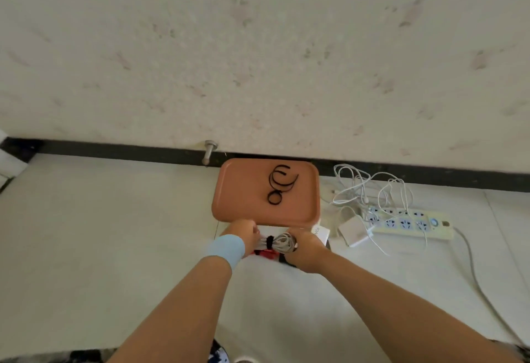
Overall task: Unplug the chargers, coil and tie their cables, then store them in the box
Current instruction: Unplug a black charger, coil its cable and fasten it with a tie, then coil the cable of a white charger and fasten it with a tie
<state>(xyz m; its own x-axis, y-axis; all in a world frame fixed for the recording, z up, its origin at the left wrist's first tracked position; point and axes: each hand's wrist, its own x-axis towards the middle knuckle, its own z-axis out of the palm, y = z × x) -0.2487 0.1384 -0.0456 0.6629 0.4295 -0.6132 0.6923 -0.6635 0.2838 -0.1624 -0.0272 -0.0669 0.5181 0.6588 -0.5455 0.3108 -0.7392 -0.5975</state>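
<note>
My left hand (243, 233) and my right hand (307, 248) both grip a coiled white cable (282, 240) bound in the middle by a black tie (269, 241). The bundle is held just over a white box (321, 232) with red and black print, mostly hidden under my hands. To the right, a white charger brick (354, 230) lies on the floor beside a white power strip (407, 220), with a tangle of loose white cable (370, 187) behind it. Whether any cable is plugged in, I cannot tell.
An orange tray (243, 199) with a few black cable ties (279, 184) sits by the wall's black baseboard (114, 149). A metal door stop (208, 151) sticks out left of it. The power strip's grey cord (476, 276) runs along the floor at right.
</note>
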